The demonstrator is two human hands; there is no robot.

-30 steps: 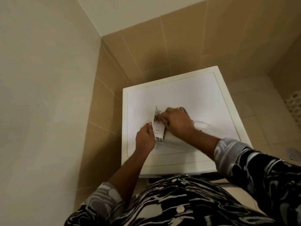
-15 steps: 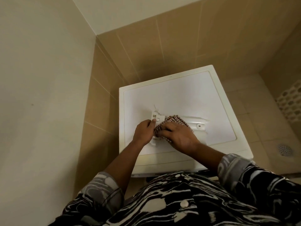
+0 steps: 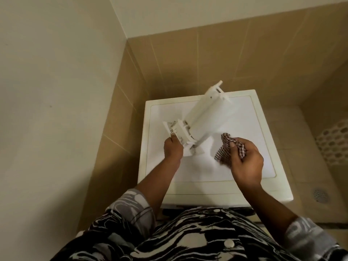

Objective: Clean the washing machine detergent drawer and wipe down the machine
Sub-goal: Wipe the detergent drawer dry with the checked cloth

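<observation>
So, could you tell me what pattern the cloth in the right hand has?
It is a brown-and-white checked cloth, seen best in the head view.

It was a home bathroom or laundry corner. A white washer [image 3: 250, 125] stood tight in a corner of tan wall tiles [image 3: 188, 63]. The floor [image 3: 293, 147] was tiled too, with a round drain [image 3: 320, 195] set in it. A white holed basket [image 3: 333, 142] showed at the right edge.

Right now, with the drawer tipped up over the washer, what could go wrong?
The left hand grips the detergent drawer by one end only, so its raised body could twist loose and fall onto the washing machine top. With the cloth in the right hand, nothing steadies it. Tilted, any residue may run toward that hand.
</observation>
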